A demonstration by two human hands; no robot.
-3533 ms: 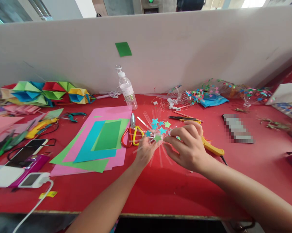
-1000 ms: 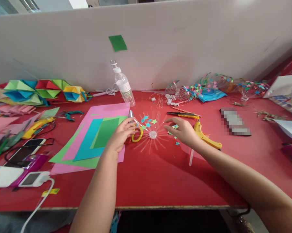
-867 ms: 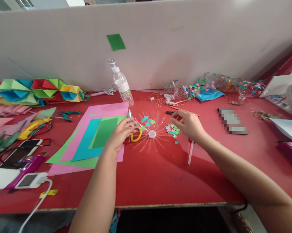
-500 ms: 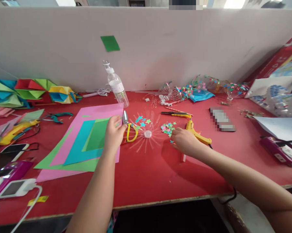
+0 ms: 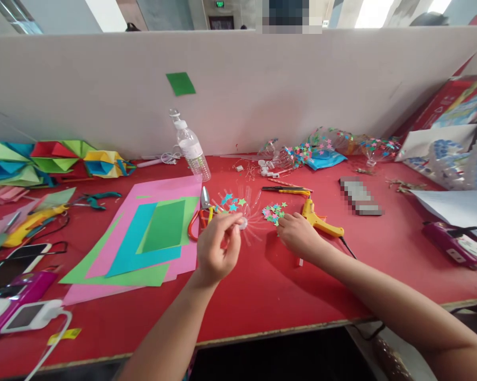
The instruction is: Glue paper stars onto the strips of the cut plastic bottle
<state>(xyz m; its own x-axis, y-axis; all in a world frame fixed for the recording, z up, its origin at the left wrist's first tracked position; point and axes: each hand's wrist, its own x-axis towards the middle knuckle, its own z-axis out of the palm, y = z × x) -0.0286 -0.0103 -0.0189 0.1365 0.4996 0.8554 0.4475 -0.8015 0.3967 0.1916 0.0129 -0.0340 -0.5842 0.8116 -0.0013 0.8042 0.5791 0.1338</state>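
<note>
My left hand [image 5: 218, 247] hovers over the red table [image 5: 262, 288], its thumb and fingertips pinched together at the white hub of a clear plastic starburst [image 5: 249, 216] that carries a few paper stars. My right hand [image 5: 297, 235] rests knuckles-up on the table, fingers curled down at the near edge of a small pile of paper stars [image 5: 274, 212]. What those fingers hold is hidden. A yellow glue gun [image 5: 321, 224] lies just right of that hand, and a white glue stick [image 5: 300, 261] pokes out under it. Red-and-yellow scissors [image 5: 201, 218] lie left of the starburst.
Stacked pink, blue and green paper sheets [image 5: 147, 238] lie at left, a water bottle [image 5: 191, 151] behind them. Folded paper shapes [image 5: 56, 159], pliers [image 5: 93, 200], phones and chargers [image 5: 16, 286] fill the far left. Star-covered plastic pieces [image 5: 326, 151] and a utility knife [image 5: 286, 189] sit at the back; a white partition [image 5: 262, 90] closes off the rear.
My left hand left the scissors and moved right to the starburst's hub, now pinching there. My right hand stayed by the star pile, shifting slightly toward me.
</note>
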